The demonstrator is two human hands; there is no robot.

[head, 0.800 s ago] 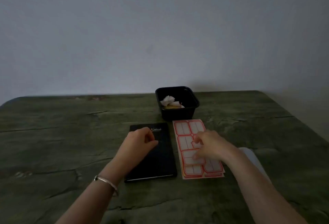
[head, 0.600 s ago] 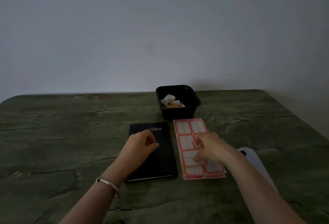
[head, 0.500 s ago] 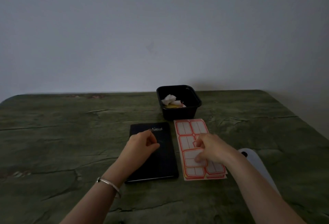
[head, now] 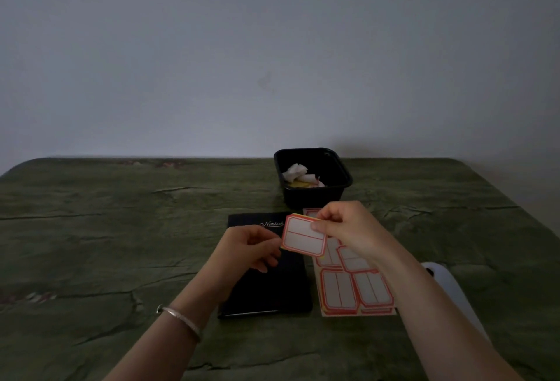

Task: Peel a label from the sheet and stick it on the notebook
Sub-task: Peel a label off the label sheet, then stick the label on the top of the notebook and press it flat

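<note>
Your right hand pinched the right edge of a red-bordered label between thumb and fingers, holding it up over the top of the notebook. Your left hand pinched the label's lower-left corner. The notebook lay flat on the green table under your left hand, closed, black cover up. The label sheet lay just right of the notebook, below your right hand. A black tray holding crumpled scraps sat beyond your right hand.

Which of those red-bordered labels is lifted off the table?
The red-bordered white label held between both hands, above the black notebook; the others lie flat on the sheet.
</note>
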